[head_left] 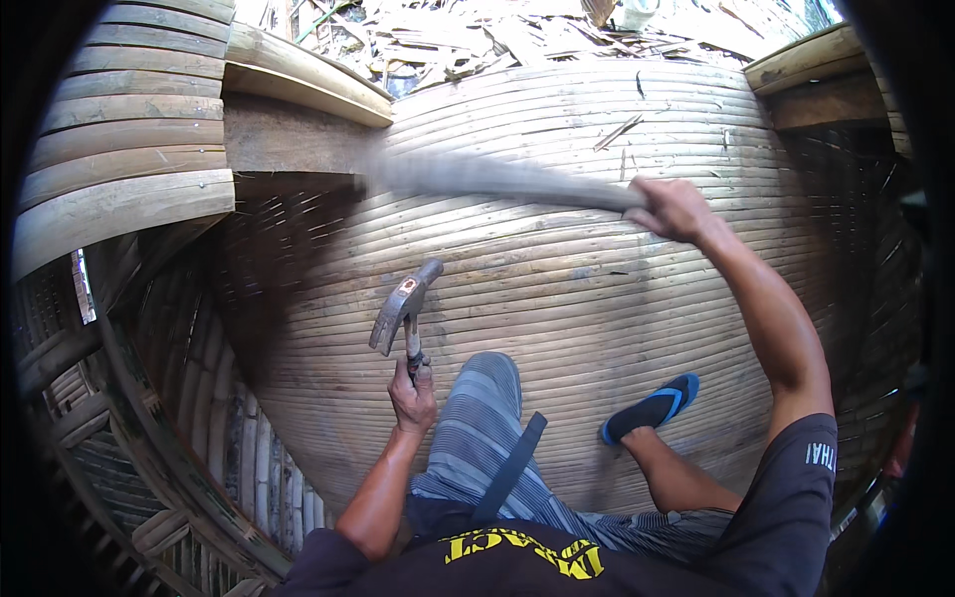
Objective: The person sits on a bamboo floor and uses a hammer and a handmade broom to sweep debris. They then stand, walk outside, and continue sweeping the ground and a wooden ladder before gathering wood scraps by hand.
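My left hand (pixel 412 396) is closed round the handle of a claw hammer (pixel 406 301), whose metal head points up and away from me. Out in front to the right, my right hand (pixel 672 209) grips one end of a long grey stick-like piece (pixel 517 181). This piece reaches leftward over the slatted bamboo floor (pixel 537 289), and its far end is smeared by motion near a wooden beam (pixel 288 132). Its exact kind cannot be made out. The hammer is apart from it, nearer to me.
A bamboo-slat surface (pixel 139 129) rises at the left, with bamboo lattice (pixel 109 428) below it. Another beam (pixel 831 95) stands at the far right. Bamboo scraps (pixel 497 40) lie beyond the floor's far edge. My sandalled foot (pixel 652 408) is on the floor.
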A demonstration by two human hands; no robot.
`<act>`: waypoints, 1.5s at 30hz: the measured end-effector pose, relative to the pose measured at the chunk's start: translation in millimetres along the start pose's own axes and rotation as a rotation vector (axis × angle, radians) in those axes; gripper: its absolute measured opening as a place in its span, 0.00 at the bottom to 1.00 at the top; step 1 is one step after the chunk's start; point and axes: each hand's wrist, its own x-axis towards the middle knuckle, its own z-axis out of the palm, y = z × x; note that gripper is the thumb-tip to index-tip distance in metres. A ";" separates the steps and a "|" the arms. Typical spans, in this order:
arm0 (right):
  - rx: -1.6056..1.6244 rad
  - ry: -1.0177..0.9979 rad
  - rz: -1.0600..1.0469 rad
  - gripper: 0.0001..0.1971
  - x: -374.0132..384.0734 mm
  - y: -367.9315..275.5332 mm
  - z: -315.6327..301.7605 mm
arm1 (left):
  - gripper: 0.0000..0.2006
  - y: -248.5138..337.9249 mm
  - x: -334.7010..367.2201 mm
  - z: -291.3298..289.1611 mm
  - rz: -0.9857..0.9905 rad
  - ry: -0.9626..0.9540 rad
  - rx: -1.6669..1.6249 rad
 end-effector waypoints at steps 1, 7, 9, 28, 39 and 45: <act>-0.118 -0.123 -0.133 0.31 2.3 -20.1 9.6 | 0.24 1.1 -2.4 -1.1 -0.006 0.025 -0.022; 0.343 0.297 0.689 0.38 97.3 -43.2 -14.6 | 0.21 3.4 -2.4 -2.8 0.026 0.008 -0.075; 0.904 0.578 0.831 0.43 88.6 -37.9 -15.7 | 0.20 -0.7 2.2 -2.3 -0.003 -0.026 0.010; 1.790 0.905 0.681 0.34 17.7 -341.3 101.9 | 0.15 59.8 -26.8 -91.8 0.510 -0.076 -0.157; 1.997 0.371 0.415 0.37 11.2 -407.6 149.6 | 0.13 137.4 -53.3 -80.5 0.637 -0.250 -0.011; 1.819 1.106 0.892 0.21 -82.1 -351.0 170.0 | 0.10 148.4 -40.6 -40.5 0.541 -0.366 0.037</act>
